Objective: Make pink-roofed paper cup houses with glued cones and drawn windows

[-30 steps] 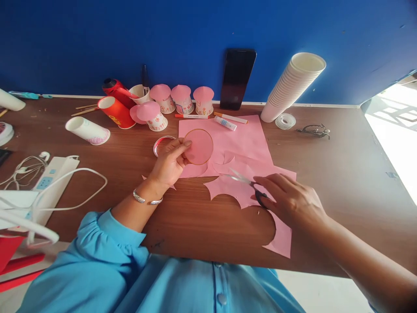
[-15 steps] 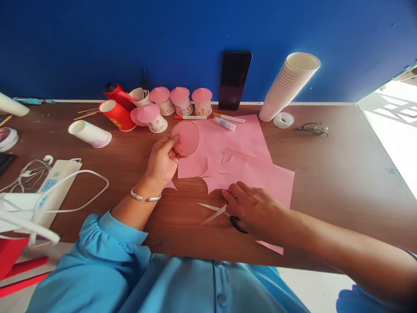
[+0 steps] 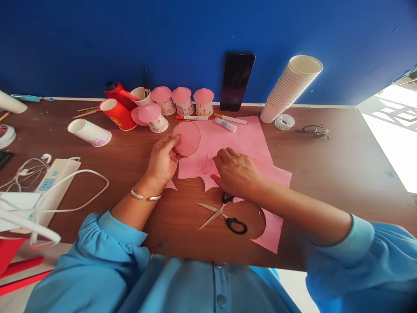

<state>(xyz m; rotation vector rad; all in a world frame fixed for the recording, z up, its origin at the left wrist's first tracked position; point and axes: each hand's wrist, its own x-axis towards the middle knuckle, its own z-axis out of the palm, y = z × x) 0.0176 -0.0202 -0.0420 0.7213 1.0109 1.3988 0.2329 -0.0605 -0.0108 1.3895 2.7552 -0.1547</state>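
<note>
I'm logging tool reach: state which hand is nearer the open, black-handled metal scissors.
Right: the right hand is just beyond the scissors; the left hand is farther away, beyond and left of their blade tips.

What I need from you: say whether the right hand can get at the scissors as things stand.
Probably yes: the black-handled scissors lie open on the brown tabletop, just nearer the person than the right hand, with nothing seeming to cover them. That hand is at the pink paper.

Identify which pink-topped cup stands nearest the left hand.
The front pink-topped cup: it stands forward of the other three, closest to the left hand.
</note>
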